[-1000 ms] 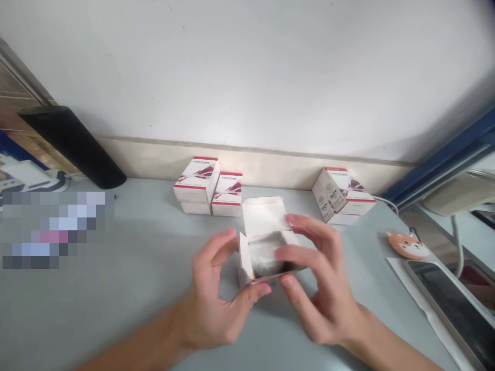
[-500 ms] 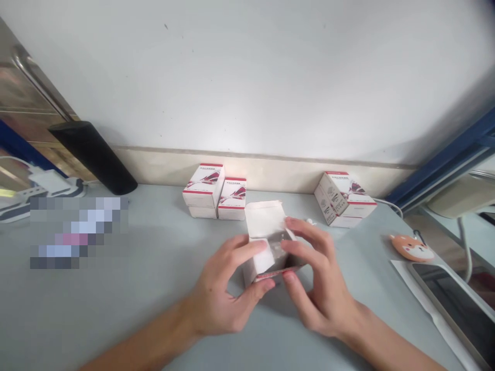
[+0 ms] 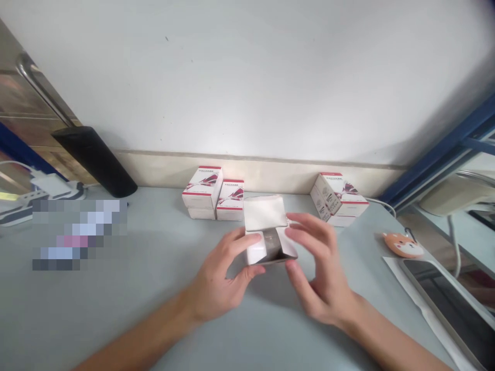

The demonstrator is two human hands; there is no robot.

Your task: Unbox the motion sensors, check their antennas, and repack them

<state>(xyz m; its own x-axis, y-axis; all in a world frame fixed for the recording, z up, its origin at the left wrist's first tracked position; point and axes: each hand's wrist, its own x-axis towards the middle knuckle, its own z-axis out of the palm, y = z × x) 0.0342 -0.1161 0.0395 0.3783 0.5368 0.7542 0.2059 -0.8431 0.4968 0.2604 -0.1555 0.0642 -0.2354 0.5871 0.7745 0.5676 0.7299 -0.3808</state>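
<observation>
A small white cardboard box [image 3: 264,214] is held between my two hands, its lid flap raised toward the wall. Both side flaps are folded partly inward. Between them something greyish shows inside, too blurred to name. My left hand [image 3: 226,273] grips the box's left side, with a finger on the left flap and the thumb at the near edge. At the right side, my right hand [image 3: 320,268] has fingertips on the right flap and the thumb against the near right corner. Fingers partly hide the box's sides.
White and red boxes [image 3: 203,181] stand by the wall at left of centre, and more stacked boxes [image 3: 340,198] stand to the right. An orange animal-faced pouch [image 3: 402,245] and a phone [image 3: 444,304] lie at right. A black cylinder [image 3: 95,159] and a power strip [image 3: 42,198] are at left.
The right side flap now lies folded inward over the opening, under my right fingers. The box has tilted slightly, and the lid flap stands more squarely. The camera view has shifted a little.
</observation>
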